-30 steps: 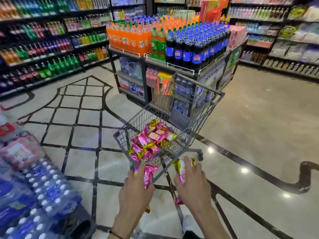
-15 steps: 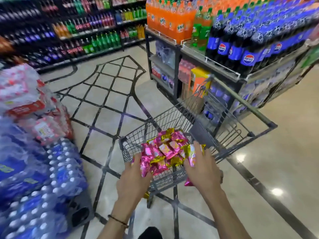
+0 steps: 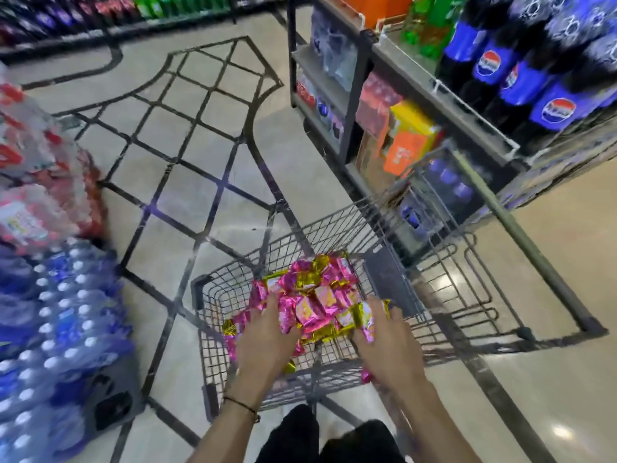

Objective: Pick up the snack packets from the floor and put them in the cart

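Both bare forearms reach forward, palms down, hands side by side, not touching.
Left hand point(image 3: 267, 340): fingers point forward, grips shiny pink-and-gold foil snack packet point(image 3: 237, 324) under palm.
Thin dark band point(image 3: 241, 406) round left wrist.
Right hand point(image 3: 389, 350): fingers curled over second pink-and-gold foil packet point(image 3: 364, 317); packet end protrudes below heel of palm.
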